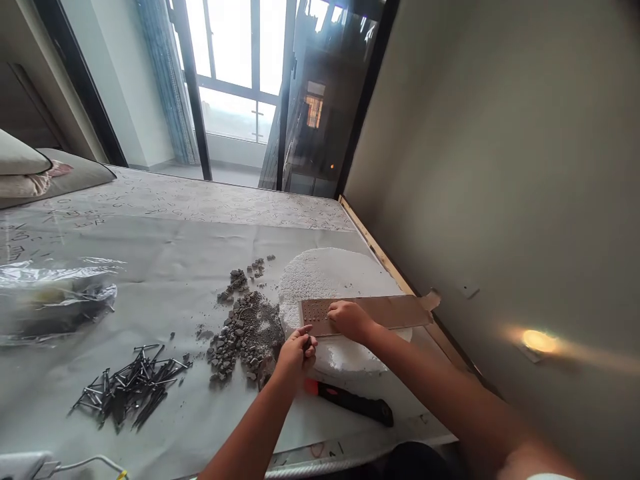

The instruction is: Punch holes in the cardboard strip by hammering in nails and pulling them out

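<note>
My right hand [350, 319] rests closed on a brown wooden board [385, 311] with a grid of small holes at its left end. The board lies on a white foam slab [325, 277]. My left hand [295, 352] is curled just below the board's left corner, pinching a small dark thing, probably a nail. A hammer [353, 401] with a black and red handle lies on the sheet right below my left hand, its head hidden under the hand.
A heap of dark nails [130, 387] lies at the front left of the covered surface [150, 280]. Grey rubble and grit [240, 327] sit beside the foam. A clear plastic bag [55, 300] lies far left. A wall stands close on the right.
</note>
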Available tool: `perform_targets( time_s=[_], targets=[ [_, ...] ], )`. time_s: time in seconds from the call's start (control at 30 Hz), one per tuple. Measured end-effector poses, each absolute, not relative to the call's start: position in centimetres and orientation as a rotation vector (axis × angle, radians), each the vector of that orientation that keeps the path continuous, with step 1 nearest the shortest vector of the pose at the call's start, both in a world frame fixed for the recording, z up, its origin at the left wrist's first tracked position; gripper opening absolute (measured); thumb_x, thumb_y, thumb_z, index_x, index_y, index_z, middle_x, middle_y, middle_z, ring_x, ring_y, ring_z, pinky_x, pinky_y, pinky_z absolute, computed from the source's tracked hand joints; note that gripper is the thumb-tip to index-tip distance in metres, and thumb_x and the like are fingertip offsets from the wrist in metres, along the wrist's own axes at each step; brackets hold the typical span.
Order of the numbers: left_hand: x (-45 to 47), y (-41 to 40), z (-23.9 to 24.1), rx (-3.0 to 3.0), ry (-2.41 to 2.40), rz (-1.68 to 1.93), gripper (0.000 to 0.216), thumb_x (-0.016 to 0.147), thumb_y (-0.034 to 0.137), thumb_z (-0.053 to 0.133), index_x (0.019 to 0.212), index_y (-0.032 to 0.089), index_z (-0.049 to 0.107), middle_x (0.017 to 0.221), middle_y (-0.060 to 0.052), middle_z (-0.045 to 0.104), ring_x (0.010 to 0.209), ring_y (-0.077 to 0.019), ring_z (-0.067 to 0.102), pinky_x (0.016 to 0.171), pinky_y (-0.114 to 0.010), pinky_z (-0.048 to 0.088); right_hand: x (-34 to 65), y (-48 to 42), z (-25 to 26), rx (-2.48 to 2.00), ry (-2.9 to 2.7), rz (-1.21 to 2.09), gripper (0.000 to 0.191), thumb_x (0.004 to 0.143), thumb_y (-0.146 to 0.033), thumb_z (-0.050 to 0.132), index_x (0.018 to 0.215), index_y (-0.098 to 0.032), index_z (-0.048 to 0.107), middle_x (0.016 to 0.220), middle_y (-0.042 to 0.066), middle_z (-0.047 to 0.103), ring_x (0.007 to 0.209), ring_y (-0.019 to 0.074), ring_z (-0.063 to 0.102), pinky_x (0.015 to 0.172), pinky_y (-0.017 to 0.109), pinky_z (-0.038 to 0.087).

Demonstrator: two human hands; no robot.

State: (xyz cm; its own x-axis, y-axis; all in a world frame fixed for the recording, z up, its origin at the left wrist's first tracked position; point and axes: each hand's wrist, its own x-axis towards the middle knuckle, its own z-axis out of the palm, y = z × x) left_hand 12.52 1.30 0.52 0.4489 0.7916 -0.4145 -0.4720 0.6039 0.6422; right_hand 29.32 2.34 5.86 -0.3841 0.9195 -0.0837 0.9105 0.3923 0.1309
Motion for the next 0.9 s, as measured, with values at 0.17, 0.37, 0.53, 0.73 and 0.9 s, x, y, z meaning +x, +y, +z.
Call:
perform_targets(
  time_s=[0.17,0.37,0.53,0.73,0.9],
  targets=[
    [12.6,1.5,0.4,0.459,0.752,0.784,0.030,0.072,0.013,0.050,0.102,0.016,0.044,0.057,0.005,0.048,0.036,-0.0006,0.031,0.037,-0.012,0.017,28.5,2.6,4.9,1.598,2.451,0.149,0.022,0.080,-0.007,0.045,0.081,-0.010,0.066,0.086,0.013,0.065,0.079,0.0202,0.060,0.066,0.027,0.043],
    [12.6,1.6,0.1,0.453,0.742,0.771,0.035,0.074,0.016,0.054,0.107,0.017,0.043,0.057,0.006,0.048,0.035,-0.0003,0.032,0.037,-0.012,0.017,27.7,2.9,4.9,1.520,2.430,0.173,0.021,0.079,-0.006,0.045,0.085,-0.008,0.065,0.088,0.017,0.064,0.080,0.0228,0.062,0.065,0.029,0.045],
    [12.5,1.6,0.0,0.437,0.736,0.771,0.035,0.074,0.015,0.052,0.108,0.016,0.043,0.056,0.006,0.047,0.035,-0.0002,0.031,0.037,-0.012,0.015,27.6,2.9,5.2,1.528,2.422,0.153,0.021,0.078,-0.006,0.046,0.087,-0.008,0.065,0.087,0.016,0.065,0.078,0.0225,0.063,0.063,0.029,0.046],
    [12.4,1.6,-0.1,0.401,0.767,0.786,0.032,0.075,0.010,0.047,0.106,0.016,0.044,0.057,0.005,0.048,0.035,-0.0007,0.033,0.038,-0.012,0.018,27.7,2.9,5.4,1.702,2.398,0.137,0.022,0.084,-0.016,0.044,0.089,-0.010,0.065,0.091,0.015,0.066,0.081,0.0215,0.064,0.066,0.028,0.046],
    [12.5,1.6,-0.2,0.376,0.758,0.812,0.033,0.075,0.007,0.045,0.108,0.014,0.045,0.056,0.004,0.048,0.035,-0.0014,0.035,0.038,-0.012,0.022,27.8,3.1,5.9,1.847,2.401,0.106,0.020,0.085,-0.020,0.047,0.081,-0.013,0.066,0.087,0.011,0.067,0.077,0.0192,0.064,0.065,0.025,0.044]
  ],
)
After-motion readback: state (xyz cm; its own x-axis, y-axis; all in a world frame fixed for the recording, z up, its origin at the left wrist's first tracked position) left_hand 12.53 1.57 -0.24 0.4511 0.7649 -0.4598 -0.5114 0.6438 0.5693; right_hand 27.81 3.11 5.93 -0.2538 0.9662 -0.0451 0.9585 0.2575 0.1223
